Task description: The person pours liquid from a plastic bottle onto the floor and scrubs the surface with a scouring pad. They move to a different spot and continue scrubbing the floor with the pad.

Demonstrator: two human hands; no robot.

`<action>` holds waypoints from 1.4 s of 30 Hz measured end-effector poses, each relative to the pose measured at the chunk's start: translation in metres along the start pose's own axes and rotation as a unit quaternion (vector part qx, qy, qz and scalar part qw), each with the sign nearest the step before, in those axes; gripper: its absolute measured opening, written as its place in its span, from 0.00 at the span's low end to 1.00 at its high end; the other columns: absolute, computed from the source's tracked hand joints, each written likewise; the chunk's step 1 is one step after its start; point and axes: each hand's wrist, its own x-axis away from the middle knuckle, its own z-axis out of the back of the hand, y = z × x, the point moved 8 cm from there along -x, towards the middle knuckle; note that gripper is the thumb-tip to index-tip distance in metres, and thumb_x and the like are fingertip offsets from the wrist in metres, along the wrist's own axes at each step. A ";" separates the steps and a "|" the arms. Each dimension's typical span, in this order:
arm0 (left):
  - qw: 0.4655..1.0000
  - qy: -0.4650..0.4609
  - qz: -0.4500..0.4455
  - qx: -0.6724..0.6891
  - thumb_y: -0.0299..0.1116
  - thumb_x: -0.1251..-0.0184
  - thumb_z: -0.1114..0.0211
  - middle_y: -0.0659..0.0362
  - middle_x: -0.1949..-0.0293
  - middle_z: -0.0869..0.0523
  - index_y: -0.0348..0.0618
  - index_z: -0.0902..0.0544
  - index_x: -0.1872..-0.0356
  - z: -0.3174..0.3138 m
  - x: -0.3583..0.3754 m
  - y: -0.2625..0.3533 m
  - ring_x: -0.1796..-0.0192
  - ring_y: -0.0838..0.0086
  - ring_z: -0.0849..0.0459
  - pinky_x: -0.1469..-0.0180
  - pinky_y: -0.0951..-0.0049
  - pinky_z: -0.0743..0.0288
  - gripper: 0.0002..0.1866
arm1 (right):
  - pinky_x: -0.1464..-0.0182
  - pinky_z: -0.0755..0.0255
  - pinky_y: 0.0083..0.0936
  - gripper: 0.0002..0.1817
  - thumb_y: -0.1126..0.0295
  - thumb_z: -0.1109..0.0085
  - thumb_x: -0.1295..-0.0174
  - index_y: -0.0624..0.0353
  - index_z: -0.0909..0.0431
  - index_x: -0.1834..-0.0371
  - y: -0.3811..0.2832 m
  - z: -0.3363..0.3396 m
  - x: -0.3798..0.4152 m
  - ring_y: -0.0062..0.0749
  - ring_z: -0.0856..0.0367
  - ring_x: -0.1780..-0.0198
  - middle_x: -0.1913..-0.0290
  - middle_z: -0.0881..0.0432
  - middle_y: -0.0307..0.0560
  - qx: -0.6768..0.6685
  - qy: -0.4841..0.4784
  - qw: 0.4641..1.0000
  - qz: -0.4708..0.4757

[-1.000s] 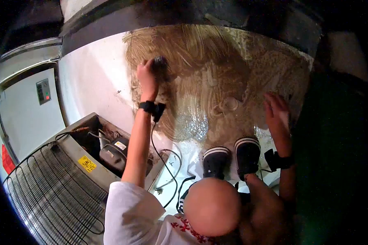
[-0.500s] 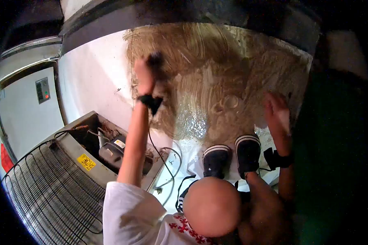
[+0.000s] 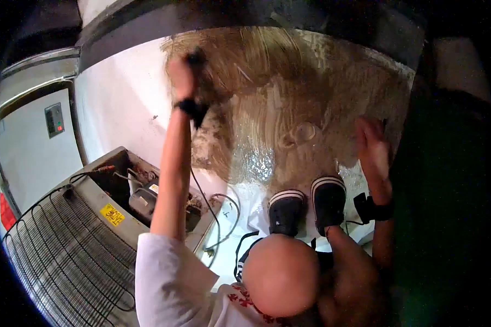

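Observation:
In the head view, my left hand (image 3: 183,79) reaches far out to the upper left over the dirty floor. It is closed on a small dark object (image 3: 196,57), blurred and too dim to name. Brown wet grime with curved streaks covers the floor (image 3: 289,109) around it. My right hand (image 3: 373,144) hangs at the right, apart from the left, over the floor's right side. Its fingers are loosely stretched and hold nothing that I can see. A black band is on each wrist. A round ring-like mark or lid (image 3: 305,132) lies on the wet floor between the hands.
At the lower left lies a refrigerator back with a wire condenser grille (image 3: 76,245), a compressor (image 3: 144,201) and a yellow label (image 3: 112,215). A dark cable (image 3: 237,210) loops on the floor near my black shoes (image 3: 287,211). A dark wall base (image 3: 234,16) borders the far side.
My left hand has moved up and slightly left with the dark object in it. My right hand has shifted only slightly.

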 end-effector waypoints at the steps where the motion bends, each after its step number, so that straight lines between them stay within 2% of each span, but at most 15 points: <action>1: 0.998 0.035 0.014 0.051 0.33 0.47 0.37 0.47 0.81 0.21 0.39 0.17 0.76 0.009 -0.025 -0.001 0.78 0.49 0.24 0.74 0.57 0.33 0.08 | 0.48 0.27 0.36 0.13 0.77 0.45 0.39 0.61 0.25 0.51 -0.003 0.002 -0.002 0.49 0.23 0.48 0.50 0.22 0.55 0.004 0.005 1.000 0.015; 8: 0.998 -0.024 -0.008 0.060 0.32 0.48 0.35 0.50 0.69 0.21 0.41 0.16 0.66 0.015 0.072 0.045 0.65 0.53 0.22 0.65 0.58 0.28 0.09 | 0.47 0.28 0.35 0.13 0.78 0.45 0.40 0.63 0.24 0.52 0.007 -0.009 -0.003 0.49 0.23 0.48 0.50 0.22 0.55 -0.006 0.011 0.999 0.053; 11: 0.996 0.072 -0.038 0.048 0.32 0.48 0.35 0.48 0.71 0.21 0.38 0.17 0.67 0.020 0.033 0.013 0.67 0.52 0.22 0.65 0.57 0.29 0.10 | 0.47 0.28 0.35 0.12 0.77 0.45 0.40 0.64 0.23 0.52 0.005 0.003 -0.004 0.48 0.23 0.49 0.50 0.21 0.55 0.014 0.023 0.998 0.049; 13: 0.996 -0.045 0.073 0.024 0.31 0.47 0.38 0.45 0.67 0.18 0.35 0.18 0.66 -0.001 -0.028 -0.025 0.63 0.53 0.20 0.63 0.57 0.29 0.10 | 0.47 0.28 0.35 0.12 0.77 0.45 0.39 0.64 0.23 0.52 0.003 0.012 -0.005 0.48 0.22 0.49 0.51 0.21 0.55 0.016 0.025 0.998 0.050; 16: 0.994 -0.032 0.022 0.101 0.30 0.44 0.40 0.45 0.65 0.18 0.34 0.18 0.66 -0.004 -0.046 -0.003 0.62 0.53 0.20 0.64 0.58 0.29 0.10 | 0.47 0.28 0.35 0.11 0.76 0.46 0.38 0.64 0.23 0.53 -0.001 0.020 -0.008 0.48 0.22 0.50 0.51 0.21 0.55 0.002 0.021 0.999 0.045; 17: 0.994 -0.075 0.029 0.072 0.29 0.42 0.43 0.44 0.66 0.18 0.35 0.18 0.65 -0.003 -0.020 0.021 0.61 0.53 0.20 0.61 0.57 0.28 0.09 | 0.47 0.28 0.35 0.11 0.76 0.46 0.38 0.64 0.23 0.53 -0.008 0.022 -0.009 0.48 0.22 0.49 0.51 0.21 0.55 0.011 0.016 0.999 0.044; 19: 0.982 0.008 -0.034 0.186 0.32 0.41 0.41 0.48 0.64 0.19 0.41 0.17 0.59 -0.013 0.040 0.021 0.59 0.51 0.22 0.58 0.58 0.28 0.11 | 0.47 0.28 0.35 0.11 0.76 0.47 0.38 0.64 0.23 0.53 -0.012 0.022 -0.012 0.48 0.23 0.49 0.51 0.21 0.55 0.013 0.015 0.999 0.040; 20: 0.992 -0.037 -0.063 0.102 0.31 0.44 0.38 0.49 0.61 0.19 0.42 0.17 0.58 0.000 0.065 0.045 0.59 0.51 0.22 0.59 0.58 0.28 0.12 | 0.47 0.28 0.35 0.11 0.76 0.47 0.38 0.64 0.24 0.52 -0.010 0.021 -0.013 0.48 0.23 0.49 0.51 0.21 0.55 0.010 0.019 0.999 0.037; 21: 0.992 -0.048 -0.051 0.101 0.30 0.48 0.35 0.49 0.65 0.18 0.42 0.16 0.59 0.021 0.075 0.059 0.61 0.52 0.21 0.60 0.59 0.27 0.13 | 0.47 0.28 0.35 0.11 0.76 0.47 0.38 0.64 0.24 0.52 -0.008 0.020 -0.014 0.48 0.23 0.48 0.51 0.21 0.55 0.008 0.022 0.999 0.033; 24: 0.980 -0.014 0.048 0.193 0.28 0.51 0.33 0.47 0.68 0.18 0.43 0.15 0.61 -0.009 0.050 -0.027 0.64 0.52 0.21 0.61 0.59 0.27 0.13 | 0.46 0.28 0.35 0.12 0.77 0.47 0.38 0.65 0.24 0.51 0.006 0.016 -0.010 0.48 0.23 0.48 0.51 0.21 0.56 -0.007 0.017 0.999 0.029; 28: 0.999 -0.025 -0.036 -0.032 0.31 0.48 0.35 0.48 0.76 0.17 0.41 0.16 0.71 0.017 -0.030 0.011 0.71 0.53 0.18 0.69 0.56 0.27 0.06 | 0.47 0.28 0.36 0.12 0.78 0.45 0.40 0.64 0.24 0.52 0.005 0.016 0.002 0.49 0.23 0.48 0.51 0.21 0.56 0.003 0.038 0.998 0.051; 30: 0.999 -0.013 0.019 0.036 0.32 0.45 0.37 0.48 0.78 0.18 0.42 0.14 0.70 0.005 -0.008 0.009 0.71 0.53 0.18 0.68 0.58 0.26 0.07 | 0.47 0.28 0.36 0.12 0.79 0.45 0.41 0.64 0.24 0.53 0.004 0.010 0.002 0.49 0.23 0.48 0.51 0.21 0.56 0.076 0.025 0.996 0.040; 32: 0.984 -0.001 -0.027 0.178 0.33 0.44 0.37 0.47 0.77 0.18 0.41 0.15 0.69 0.012 0.033 0.031 0.70 0.53 0.18 0.65 0.58 0.26 0.08 | 0.47 0.28 0.36 0.12 0.79 0.45 0.41 0.64 0.24 0.53 0.002 0.006 0.000 0.50 0.23 0.49 0.52 0.21 0.56 0.016 0.031 0.998 0.044; 35: 0.992 0.029 -0.112 0.057 0.31 0.43 0.38 0.46 0.73 0.17 0.39 0.15 0.68 0.022 0.044 0.043 0.67 0.52 0.18 0.63 0.59 0.26 0.07 | 0.47 0.28 0.36 0.12 0.79 0.45 0.40 0.64 0.24 0.53 0.000 0.006 -0.004 0.50 0.22 0.50 0.52 0.21 0.56 0.011 0.030 0.999 0.030; 42: 0.981 -0.055 0.074 0.173 0.29 0.40 0.41 0.47 0.67 0.16 0.40 0.15 0.65 -0.003 0.003 0.005 0.64 0.52 0.18 0.62 0.60 0.26 0.08 | 0.47 0.28 0.35 0.12 0.78 0.46 0.39 0.62 0.23 0.53 -0.007 0.013 -0.004 0.49 0.22 0.50 0.53 0.21 0.54 0.047 0.034 0.997 0.053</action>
